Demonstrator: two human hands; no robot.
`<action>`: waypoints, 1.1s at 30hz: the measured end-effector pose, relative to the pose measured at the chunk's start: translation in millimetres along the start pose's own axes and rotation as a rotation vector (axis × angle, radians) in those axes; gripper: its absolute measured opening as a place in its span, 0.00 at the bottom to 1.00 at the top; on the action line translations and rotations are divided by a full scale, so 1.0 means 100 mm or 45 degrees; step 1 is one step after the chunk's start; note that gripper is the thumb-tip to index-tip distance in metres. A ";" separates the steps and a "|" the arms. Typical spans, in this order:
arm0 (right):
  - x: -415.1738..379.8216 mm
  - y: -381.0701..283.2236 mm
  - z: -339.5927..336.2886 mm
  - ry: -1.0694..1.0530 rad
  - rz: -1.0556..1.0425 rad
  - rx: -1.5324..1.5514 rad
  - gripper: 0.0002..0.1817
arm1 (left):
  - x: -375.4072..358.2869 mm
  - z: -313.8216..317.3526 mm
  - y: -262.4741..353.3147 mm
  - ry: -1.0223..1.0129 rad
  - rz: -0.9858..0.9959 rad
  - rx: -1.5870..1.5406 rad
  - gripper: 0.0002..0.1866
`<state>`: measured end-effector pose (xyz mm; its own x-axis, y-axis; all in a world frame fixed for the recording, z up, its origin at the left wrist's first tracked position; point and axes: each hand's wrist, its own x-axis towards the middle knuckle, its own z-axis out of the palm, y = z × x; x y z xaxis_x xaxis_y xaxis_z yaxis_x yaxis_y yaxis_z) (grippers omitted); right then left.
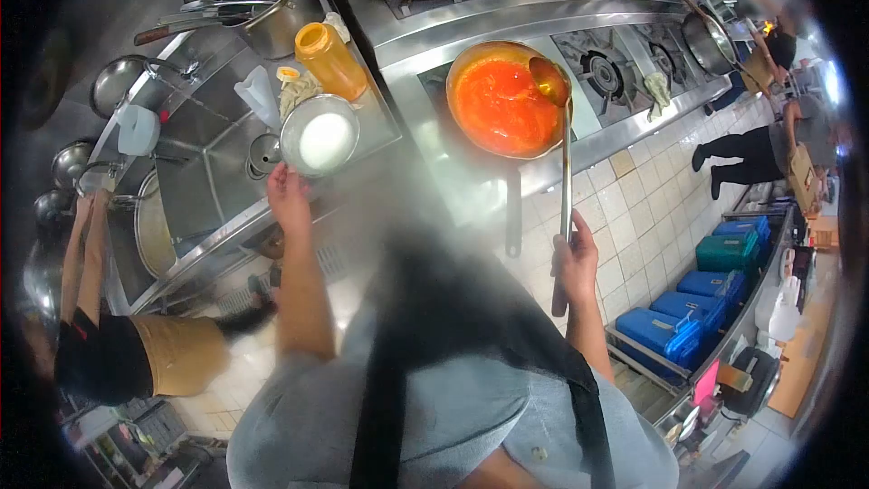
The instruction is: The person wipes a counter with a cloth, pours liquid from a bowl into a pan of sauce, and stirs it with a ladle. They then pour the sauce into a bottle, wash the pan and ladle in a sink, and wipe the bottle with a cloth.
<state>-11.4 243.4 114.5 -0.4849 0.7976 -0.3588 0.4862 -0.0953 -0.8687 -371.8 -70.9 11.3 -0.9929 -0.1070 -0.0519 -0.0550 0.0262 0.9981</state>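
Note:
My right hand (577, 263) is wrapped round the dark handle of a long ladle (568, 158). The ladle's bowl is over the right side of a frying pan (453, 95) on the stove, and orange liquid shows in it. Bright orange-red sauce (502, 104) fills the pan, whose handle points towards me. With bent fingers, my left hand (288, 201) pinches the near rim of a round bowl (288, 138) of white stuff at the steel counter's edge. Just beyond that bowl are a yellow-orange plastic jar (333, 63) and a crumpled cloth (299, 93).
A sink (204, 172) lies to the left, with a large pot (290, 9) behind it. Bare gas burners (602, 74) and a rag (657, 95) are right of the pan. One person (118, 353) works at the left; others stand far right. Blue bins (656, 335) line the right.

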 end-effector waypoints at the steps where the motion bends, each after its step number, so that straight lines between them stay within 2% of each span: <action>1: 0.06 0.03 0.01 -0.013 0.006 0.006 0.32 | -0.03 0.02 0.03 -0.016 -0.057 -0.039 0.20; 5: 0.30 0.02 0.15 -0.095 -0.025 0.126 0.31 | -0.13 0.07 0.14 -0.057 -0.138 -0.094 0.26; 7: 0.34 -0.14 0.20 -0.154 -0.018 0.179 0.30 | -0.17 0.07 0.17 -0.068 -0.147 -0.114 0.26; 9: 0.31 -0.36 0.21 -0.393 0.193 0.476 0.28 | -0.17 0.06 0.19 -0.082 -0.155 -0.142 0.27; 10: 0.30 -0.39 0.22 -0.451 0.241 0.568 0.24 | -0.17 0.06 0.19 -0.092 -0.177 -0.190 0.26; 11: 0.30 -0.39 0.20 -0.448 0.239 0.566 0.24 | -0.17 0.07 0.21 -0.102 -0.199 -0.240 0.26; 13: 0.28 -0.38 0.15 -0.624 0.411 0.982 0.20 | -0.18 0.09 0.25 -0.104 -0.241 -0.264 0.25; 14: 0.25 -0.39 0.12 -0.621 0.411 0.979 0.20 | -0.17 0.10 0.26 -0.104 -0.279 -0.286 0.24; 16: 0.15 -0.44 0.03 -0.696 0.526 1.318 0.18 | -0.12 0.12 0.20 -0.072 -0.296 -0.284 0.23; 19: -0.03 -0.46 -0.09 -0.709 0.549 1.380 0.19 | -0.07 0.15 0.14 -0.047 -0.303 -0.286 0.21; 21: -0.16 -0.45 -0.13 -0.665 0.501 1.337 0.20 | -0.05 0.14 0.10 -0.052 -0.296 -0.293 0.20; 23: -0.31 -0.56 -0.15 -0.477 0.387 0.998 0.21 | -0.03 0.14 0.06 -0.050 -0.278 -0.317 0.16; 27: -0.45 -0.57 -0.16 -0.274 0.227 0.731 0.24 | -0.03 0.14 0.07 -0.026 -0.307 -0.305 0.13; 33: -0.49 -0.55 -0.17 -0.195 0.052 0.614 0.29 | -0.06 0.18 0.20 -0.146 -0.474 -0.348 0.14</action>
<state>-1.9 219.4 186.1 -0.5913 0.6943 -0.4102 0.1331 -0.4176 -0.8988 -369.1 -51.7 31.1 -0.9171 0.0510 -0.3953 -0.3945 -0.2576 0.8821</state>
